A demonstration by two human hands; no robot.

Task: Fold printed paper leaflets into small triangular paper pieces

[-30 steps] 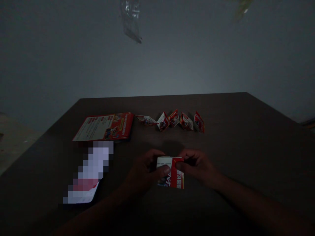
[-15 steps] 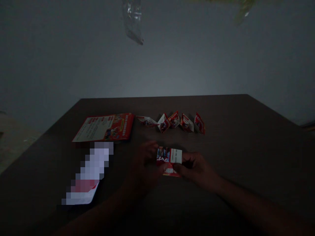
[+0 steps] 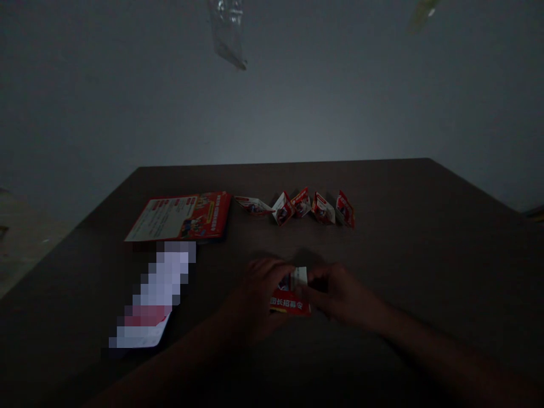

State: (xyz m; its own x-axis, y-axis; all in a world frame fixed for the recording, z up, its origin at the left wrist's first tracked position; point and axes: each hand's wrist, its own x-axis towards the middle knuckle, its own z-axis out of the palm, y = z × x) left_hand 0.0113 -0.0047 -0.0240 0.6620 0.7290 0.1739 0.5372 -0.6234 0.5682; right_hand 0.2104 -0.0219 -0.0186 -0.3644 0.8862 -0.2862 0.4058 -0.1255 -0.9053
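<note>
Leaflet (image 3: pixel 290 304), left hand (image 3: pixel 257 292) covering part, folded papers (image 3: pixel 283 209) beyond

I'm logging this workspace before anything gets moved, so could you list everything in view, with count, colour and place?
Folded paper in the hands: one, red and white, near the table's middle
Folded paper pieces: five, red and white, in a row farther back
Printed leaflet stack: one, red and white, left; sheet count unclear
Smartphone: one, pale pixelated screen, nearer than the stack
Table: one, dark brown, under these
Wall: one, grey, behind
Plastic bag: one, clear, top, left of centre
Unclear item: one, yellowish, top right
Left hand: one, on the held paper's left
Right hand: one, at its right edge
</note>
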